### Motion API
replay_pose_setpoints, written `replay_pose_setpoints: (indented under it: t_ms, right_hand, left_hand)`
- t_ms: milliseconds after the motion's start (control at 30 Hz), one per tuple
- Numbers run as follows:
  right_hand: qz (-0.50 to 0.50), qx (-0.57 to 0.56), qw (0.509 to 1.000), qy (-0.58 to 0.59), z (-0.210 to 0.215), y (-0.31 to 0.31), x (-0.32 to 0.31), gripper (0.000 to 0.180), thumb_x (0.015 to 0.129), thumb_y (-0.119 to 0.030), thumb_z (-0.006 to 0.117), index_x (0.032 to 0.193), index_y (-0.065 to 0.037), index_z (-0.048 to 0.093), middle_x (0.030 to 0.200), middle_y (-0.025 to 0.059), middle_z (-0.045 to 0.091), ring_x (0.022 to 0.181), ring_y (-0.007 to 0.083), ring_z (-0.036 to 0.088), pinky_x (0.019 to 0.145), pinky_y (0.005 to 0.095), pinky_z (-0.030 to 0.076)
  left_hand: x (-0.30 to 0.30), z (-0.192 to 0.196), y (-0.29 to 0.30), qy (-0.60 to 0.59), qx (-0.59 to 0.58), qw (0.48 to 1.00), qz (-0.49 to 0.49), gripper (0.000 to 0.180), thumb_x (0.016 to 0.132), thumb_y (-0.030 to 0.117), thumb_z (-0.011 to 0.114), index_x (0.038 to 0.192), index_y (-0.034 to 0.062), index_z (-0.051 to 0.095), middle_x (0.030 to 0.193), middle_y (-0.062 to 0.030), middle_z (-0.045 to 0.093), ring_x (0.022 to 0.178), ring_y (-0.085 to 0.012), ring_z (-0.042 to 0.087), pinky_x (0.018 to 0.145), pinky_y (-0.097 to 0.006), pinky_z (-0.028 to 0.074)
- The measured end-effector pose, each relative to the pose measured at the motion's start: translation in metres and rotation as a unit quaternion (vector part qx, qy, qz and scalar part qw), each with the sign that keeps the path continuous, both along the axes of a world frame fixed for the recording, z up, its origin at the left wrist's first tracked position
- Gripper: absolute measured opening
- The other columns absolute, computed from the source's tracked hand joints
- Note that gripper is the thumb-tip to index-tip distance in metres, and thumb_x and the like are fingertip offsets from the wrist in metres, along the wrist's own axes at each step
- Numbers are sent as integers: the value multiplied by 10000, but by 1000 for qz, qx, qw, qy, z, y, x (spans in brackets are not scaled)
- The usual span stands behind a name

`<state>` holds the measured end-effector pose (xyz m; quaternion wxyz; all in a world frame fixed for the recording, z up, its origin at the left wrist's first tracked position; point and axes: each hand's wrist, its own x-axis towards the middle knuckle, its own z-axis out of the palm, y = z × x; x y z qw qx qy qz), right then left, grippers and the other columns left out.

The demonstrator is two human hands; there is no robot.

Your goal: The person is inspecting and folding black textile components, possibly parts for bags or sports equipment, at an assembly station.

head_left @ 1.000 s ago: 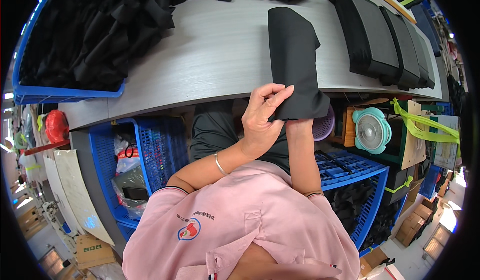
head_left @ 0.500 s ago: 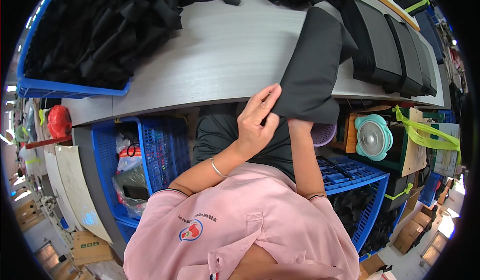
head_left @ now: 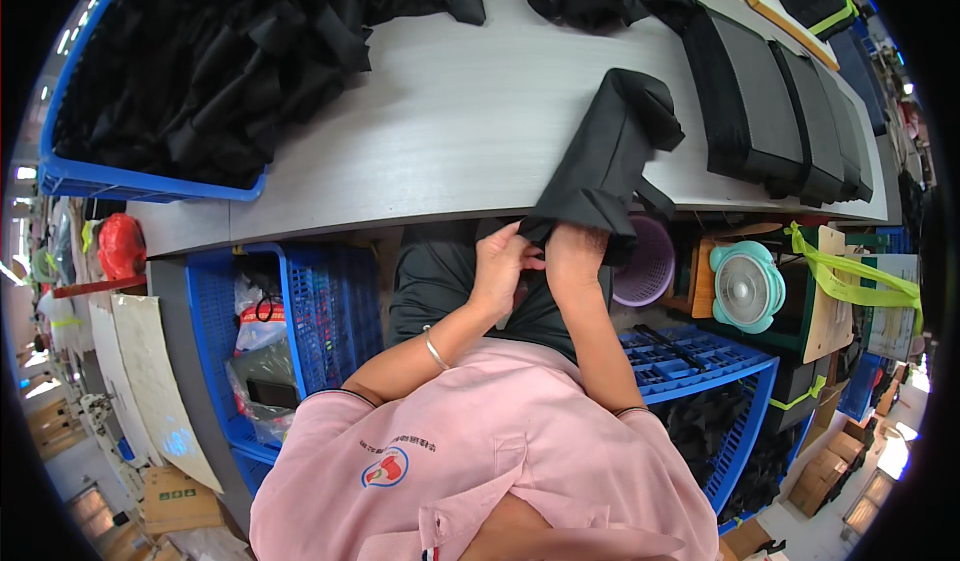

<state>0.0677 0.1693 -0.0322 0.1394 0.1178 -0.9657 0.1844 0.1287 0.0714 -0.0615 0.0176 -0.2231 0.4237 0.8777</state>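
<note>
A black fabric piece (head_left: pixel 595 166) slants from the grey tabletop over its near edge, its far end folded and crumpled. At its near end, my left hand (head_left: pixel 500 269) is closed, with thumb and fingertips pinching the cloth's left corner. My right hand (head_left: pixel 576 259) is tucked into or under the near end; I cannot tell which. Cloth covers its fingers, leaving the back of the hand and wrist in sight. Both hands are close together above my lap, just off the table's edge.
A blue crate (head_left: pixel 150 179) heaped with black fabric stands at the table's left. Black padded panels (head_left: pixel 750 91) line the right side. Below the edge are a blue basket (head_left: pixel 335 301), a purple bin (head_left: pixel 645 261), a teal fan (head_left: pixel 748 286) and a blue crate (head_left: pixel 700 366).
The fabric piece has been drawn toward me and has crumpled from a smooth, long shape. My left hand has moved down, and my right hand has shifted left, nearer to it.
</note>
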Motion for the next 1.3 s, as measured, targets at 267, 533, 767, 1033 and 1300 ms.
replay_pose_setpoints:
  t_ms: [267,533,767,1033,1300]
  right_hand:
    - [41,87,993,-70,14,-2,8,275,841,-111,602,1092,-24,675,1125,191,661,1041,391,623,950,522,438]
    - [96,153,980,-79,1,-16,-20,209,825,-159,632,974,-46,723,1003,177,686,930,379,662,871,566,467]
    - [120,109,982,-94,-17,-15,-13,239,874,-206,606,1025,-66,726,1129,190,662,1110,388,605,980,635,366]
    - [173,20,983,51,-45,-1,-13,438,879,-295,614,1254,-68,628,1264,177,596,1266,386,494,1070,604,317]
    - [118,-308,943,-42,-53,-15,-3,482,918,-222,616,1360,-52,527,1320,182,561,1187,339,567,985,468,460]
  left_hand:
    - [-5,2,8,-84,29,992,-85,156,943,34,582,1054,-22,678,952,-46,707,807,-128,663,717,-263,526]
    - [-13,7,7,-58,29,993,-99,328,913,-28,597,1241,-28,575,989,-121,706,846,-175,691,762,-312,558]
    - [-15,32,-26,141,-626,759,111,614,824,31,736,1386,13,488,1328,-196,550,1131,-354,592,946,-409,499]
    - [-14,56,-34,259,-601,756,15,421,718,-62,735,1120,56,700,1064,-121,663,994,-296,622,838,-383,516]
    - [-112,79,8,452,-721,487,-197,184,739,130,703,921,115,730,976,-30,619,957,-235,570,824,-336,462]
